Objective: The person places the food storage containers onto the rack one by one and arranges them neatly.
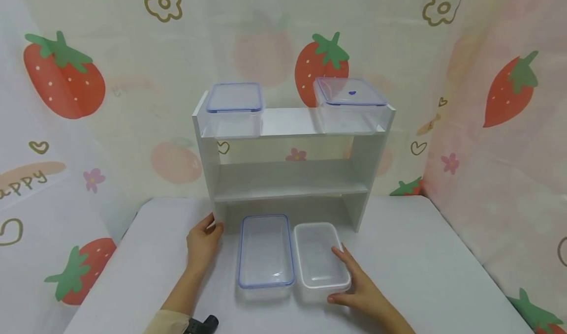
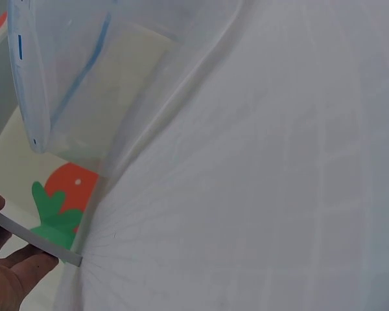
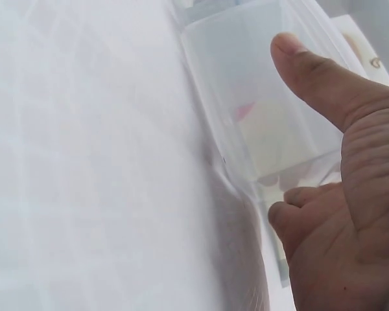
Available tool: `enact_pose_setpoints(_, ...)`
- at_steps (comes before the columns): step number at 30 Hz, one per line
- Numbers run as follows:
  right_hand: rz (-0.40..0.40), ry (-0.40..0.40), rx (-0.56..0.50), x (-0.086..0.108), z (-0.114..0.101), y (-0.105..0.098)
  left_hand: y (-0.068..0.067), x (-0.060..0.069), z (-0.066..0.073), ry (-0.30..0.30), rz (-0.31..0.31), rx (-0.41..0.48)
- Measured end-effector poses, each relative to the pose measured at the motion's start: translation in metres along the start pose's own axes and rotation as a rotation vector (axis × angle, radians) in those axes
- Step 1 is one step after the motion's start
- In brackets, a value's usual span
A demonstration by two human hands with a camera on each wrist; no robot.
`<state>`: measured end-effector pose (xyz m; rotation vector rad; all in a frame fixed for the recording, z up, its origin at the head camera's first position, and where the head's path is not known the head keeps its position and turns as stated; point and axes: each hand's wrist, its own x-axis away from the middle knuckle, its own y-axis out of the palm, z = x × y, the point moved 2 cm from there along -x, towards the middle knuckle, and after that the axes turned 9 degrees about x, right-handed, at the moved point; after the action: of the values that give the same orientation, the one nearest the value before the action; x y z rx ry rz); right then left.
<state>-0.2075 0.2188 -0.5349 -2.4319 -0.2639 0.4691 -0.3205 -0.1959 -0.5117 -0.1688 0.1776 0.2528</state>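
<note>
A white shelf unit (image 1: 290, 179) stands at the middle of the table. My left hand (image 1: 203, 243) pinches the lower front edge of its left side panel; the left wrist view shows thumb and fingers on either side of the panel (image 2: 39, 243). Before the shelf lie two clear lidded containers: one blue-rimmed (image 1: 266, 250), and to its right a white-rimmed one (image 1: 320, 255). Around the near right corner of the white-rimmed container my right hand (image 1: 361, 289) is spread, thumb by the front and fingers along the right side. Whether it touches is hard to tell.
Two more clear containers with blue-rimmed lids stand on the top shelf, one at the left (image 1: 235, 110) and one at the right (image 1: 350, 107). A white cloth covers the table (image 1: 412, 265). Strawberry-printed curtains (image 1: 274, 29) hang behind and at the sides.
</note>
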Motion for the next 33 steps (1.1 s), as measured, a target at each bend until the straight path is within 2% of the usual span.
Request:
enact_pose_setpoints(5, 0.045, -0.017, 0.053, -0.0002, 0.0016, 0.0019, -0.0003, 0.0011, -0.0016, 0.006, 0.003, -0.005)
enact_pose_setpoints(15, 0.037, -0.01, -0.059, 0.0, 0.001, 0.0015, 0.001, 0.0004, -0.0032, 0.003, 0.008, -0.001)
enact_pose_setpoints(26, 0.06, -0.09, -0.189, -0.0021, 0.0037, 0.0015, -0.0003, -0.0003, -0.0025, 0.008, 0.007, 0.003)
enact_pose_setpoints(33, 0.076, -0.108, -0.213, -0.0019, 0.0018, -0.0008, 0.0007, -0.0011, -0.0027, 0.005, -0.001, 0.012)
